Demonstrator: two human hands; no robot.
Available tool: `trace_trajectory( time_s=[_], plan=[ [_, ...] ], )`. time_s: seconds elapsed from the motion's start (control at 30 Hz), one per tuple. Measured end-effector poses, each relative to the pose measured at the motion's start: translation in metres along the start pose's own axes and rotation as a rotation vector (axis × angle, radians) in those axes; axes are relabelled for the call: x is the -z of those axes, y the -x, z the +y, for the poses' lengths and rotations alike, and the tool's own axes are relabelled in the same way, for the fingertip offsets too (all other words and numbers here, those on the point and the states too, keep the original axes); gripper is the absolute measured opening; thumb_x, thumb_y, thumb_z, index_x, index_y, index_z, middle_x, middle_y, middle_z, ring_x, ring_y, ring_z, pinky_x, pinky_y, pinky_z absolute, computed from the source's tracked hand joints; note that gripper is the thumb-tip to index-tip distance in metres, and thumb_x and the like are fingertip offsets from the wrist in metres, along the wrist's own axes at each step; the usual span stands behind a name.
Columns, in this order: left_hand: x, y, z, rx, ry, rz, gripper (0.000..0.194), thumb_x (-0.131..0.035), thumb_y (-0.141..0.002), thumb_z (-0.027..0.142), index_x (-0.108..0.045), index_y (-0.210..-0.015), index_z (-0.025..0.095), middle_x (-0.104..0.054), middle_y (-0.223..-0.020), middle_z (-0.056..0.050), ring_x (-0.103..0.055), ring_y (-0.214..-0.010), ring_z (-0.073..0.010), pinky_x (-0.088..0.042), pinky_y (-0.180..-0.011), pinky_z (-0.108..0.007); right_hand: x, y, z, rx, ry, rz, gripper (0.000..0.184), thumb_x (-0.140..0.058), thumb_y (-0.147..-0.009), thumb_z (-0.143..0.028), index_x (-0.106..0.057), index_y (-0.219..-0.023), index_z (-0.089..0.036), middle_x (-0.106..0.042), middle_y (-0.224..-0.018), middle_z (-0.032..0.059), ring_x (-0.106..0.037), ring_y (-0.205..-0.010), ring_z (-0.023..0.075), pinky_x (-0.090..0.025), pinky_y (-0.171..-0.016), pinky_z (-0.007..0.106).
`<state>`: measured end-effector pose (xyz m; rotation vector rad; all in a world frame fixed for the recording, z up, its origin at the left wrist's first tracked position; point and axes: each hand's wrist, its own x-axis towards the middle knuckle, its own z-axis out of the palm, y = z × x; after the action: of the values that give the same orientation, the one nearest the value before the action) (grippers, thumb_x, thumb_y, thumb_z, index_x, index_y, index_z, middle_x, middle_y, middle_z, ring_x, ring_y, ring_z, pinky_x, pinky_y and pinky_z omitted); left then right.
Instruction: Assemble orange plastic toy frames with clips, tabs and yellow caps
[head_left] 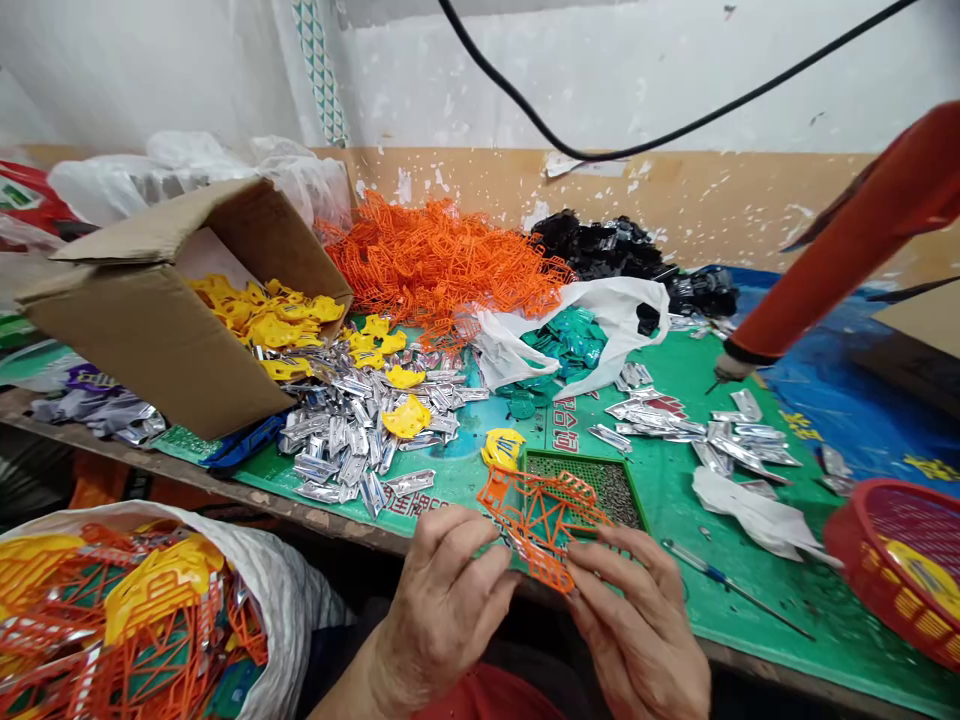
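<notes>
**An orange plastic lattice piece [546, 528] was held just above a green tray [577, 456]**

The tabletop [750, 560] was covered by a green printed mat and crowded with parts. A tilted cardboard box [142, 345] spilled yellow plastic pieces [274, 320] onto a spread of silver metallic pieces [352, 430]. Behind them lay a heap of orange lattices [442, 265] and a pile of black pieces [622, 245], and a white plastic bag [622, 310] held teal pieces [570, 340]. A white sack [285, 600] of orange and yellow parts sat at the near left, with a red basket [892, 560] at the right.

The left hand [442, 610] and right hand [637, 620] were close together, fingers curled rather than spread, gripping the lattice from opposite sides over the tray's near edge. Holding such a thin, open frame near its edges, with the fingers spread evenly along it, seemed the best way to keep it from twisting. Keeping it low over the tray also looked sensible. A small screwdriver [720, 580] lay on the mat beside the right hand.
</notes>
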<state>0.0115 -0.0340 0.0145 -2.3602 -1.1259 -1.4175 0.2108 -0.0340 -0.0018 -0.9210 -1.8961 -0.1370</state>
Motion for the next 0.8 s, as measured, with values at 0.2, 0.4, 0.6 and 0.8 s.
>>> trace_trajectory(
  time_s=[0.2,0.4,0.6,0.8],
  plan=[
    [-0.01,-0.004,0.001,0.088,0.22,-0.028,0.023,-0.054,-0.084,-0.003,-0.058,-0.101,0.013,-0.063,-0.091,-0.007,-0.055,-0.086,-0.0168,-0.053,-0.078,-0.03,-0.007,0.009,-0.004,-0.008,0.003,0.077,0.028,-0.064,-0.083,-0.008,-0.071,-0.103,-0.026,-0.075,-0.092,0.0023,-0.064,-0.099,0.0224,-0.054,-0.076,0.036],
    [-0.014,0.0,-0.003,0.126,0.308,-0.065,0.023,-0.053,-0.084,-0.004,-0.057,-0.097,0.014,-0.062,-0.087,-0.007,-0.055,-0.084,-0.0163,-0.053,-0.075,-0.03,-0.014,0.015,-0.004,0.007,0.008,0.1,0.015,-0.063,-0.084,-0.007,-0.07,-0.095,-0.016,-0.074,-0.09,0.0066,-0.062,-0.099,0.0226,-0.054,-0.08,0.037],
    [-0.011,-0.001,-0.001,0.097,0.238,-0.084,0.023,-0.054,-0.084,-0.004,-0.058,-0.097,0.014,-0.065,-0.089,-0.007,-0.057,-0.081,-0.016,-0.053,-0.073,-0.028,-0.014,0.021,0.002,0.036,-0.016,0.074,0.013,-0.061,-0.087,-0.005,-0.068,-0.095,-0.012,-0.071,-0.092,0.0088,-0.058,-0.103,0.0235,-0.051,-0.081,0.037],
    [-0.011,-0.001,-0.001,0.041,0.205,-0.15,0.021,-0.051,-0.087,-0.001,-0.057,-0.1,0.013,-0.072,-0.101,-0.012,-0.067,-0.084,-0.0177,-0.055,-0.076,-0.029,-0.015,0.023,0.007,0.025,-0.09,0.051,0.014,-0.06,-0.088,-0.006,-0.067,-0.098,-0.011,-0.07,-0.095,0.0091,-0.056,-0.105,0.0236,-0.05,-0.083,0.037]
  ],
)
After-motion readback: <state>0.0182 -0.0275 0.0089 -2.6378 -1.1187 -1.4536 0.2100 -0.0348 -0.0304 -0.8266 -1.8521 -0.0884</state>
